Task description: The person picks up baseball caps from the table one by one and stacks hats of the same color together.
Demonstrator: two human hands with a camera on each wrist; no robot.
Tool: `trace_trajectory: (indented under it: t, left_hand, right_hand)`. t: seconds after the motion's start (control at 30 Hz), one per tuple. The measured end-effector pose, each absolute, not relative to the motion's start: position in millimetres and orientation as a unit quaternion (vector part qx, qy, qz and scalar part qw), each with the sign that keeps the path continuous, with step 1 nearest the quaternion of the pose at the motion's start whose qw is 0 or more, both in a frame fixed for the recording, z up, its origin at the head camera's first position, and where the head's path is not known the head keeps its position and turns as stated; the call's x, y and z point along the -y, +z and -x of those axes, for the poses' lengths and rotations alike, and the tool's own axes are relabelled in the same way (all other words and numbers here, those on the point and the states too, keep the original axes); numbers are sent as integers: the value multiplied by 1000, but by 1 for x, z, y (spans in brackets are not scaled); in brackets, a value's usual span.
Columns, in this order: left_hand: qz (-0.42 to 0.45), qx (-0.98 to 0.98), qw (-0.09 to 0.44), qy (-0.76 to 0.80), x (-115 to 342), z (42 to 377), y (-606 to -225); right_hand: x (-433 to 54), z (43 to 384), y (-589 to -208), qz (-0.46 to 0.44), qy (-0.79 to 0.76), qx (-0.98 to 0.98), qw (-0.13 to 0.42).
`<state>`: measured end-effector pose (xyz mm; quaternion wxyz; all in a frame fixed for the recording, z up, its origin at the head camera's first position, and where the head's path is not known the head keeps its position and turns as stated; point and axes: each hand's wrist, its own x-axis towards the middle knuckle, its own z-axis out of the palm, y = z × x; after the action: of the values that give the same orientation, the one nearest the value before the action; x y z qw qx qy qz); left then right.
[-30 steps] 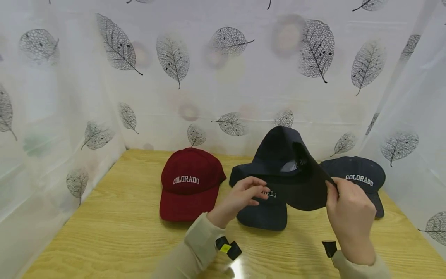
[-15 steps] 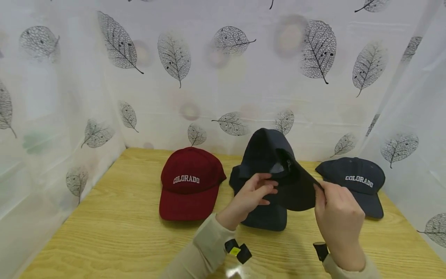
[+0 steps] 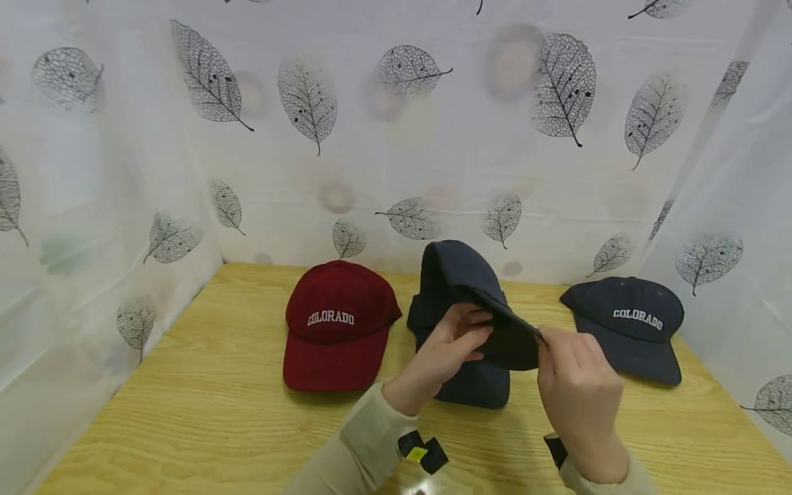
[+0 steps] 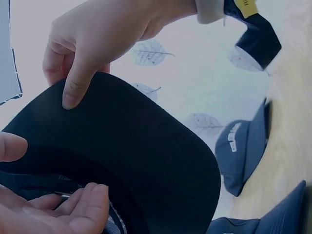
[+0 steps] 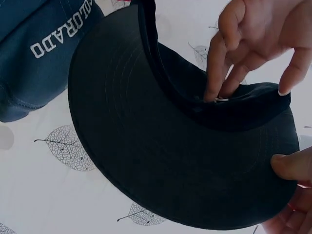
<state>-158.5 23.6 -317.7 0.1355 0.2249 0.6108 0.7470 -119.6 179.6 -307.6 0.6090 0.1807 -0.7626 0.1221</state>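
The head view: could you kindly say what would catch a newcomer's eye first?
Probably the red cap, left of centre on the wooden table: no other cap is red. Next, perhaps the dark held cap near the middle, its brim pinched by the right hand, the left hand at its opening. Leaf prints on the pale backdrop also stand out.

4th cap (image 3: 468, 268) before middle cap (image 3: 476, 388) of 3 on the table (image 3: 185, 399)

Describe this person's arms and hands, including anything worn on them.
The left hand and right hand are bare, with pale beige sleeves on the arms. The left wrist gadget is black with a yellow patch; the right wrist gadget is black, its yellow label showing dark lettering.
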Motion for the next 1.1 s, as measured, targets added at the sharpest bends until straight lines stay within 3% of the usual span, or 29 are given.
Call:
trace_trajectory:
  t: [0.27, 0.83, 1.0, 1.1]
  left_hand:
    - [-224, -596, 122, 762, -22, 156, -314]
    - [-192, -534, 128, 814, -17, 150, -310]
    - [-167, -524, 118, 827, -15, 151, -313]
    - [-163, -523, 111, 829, -15, 153, -316]
  right_hand:
    - [-167, 122, -310, -212, 126, 722, 647]
    - [-154, 123, -317, -283, 101, 713, 634]
    - [-155, 124, -324, -306, 97, 723, 612]
    - [-159, 125, -329, -321, 114, 755, 561]
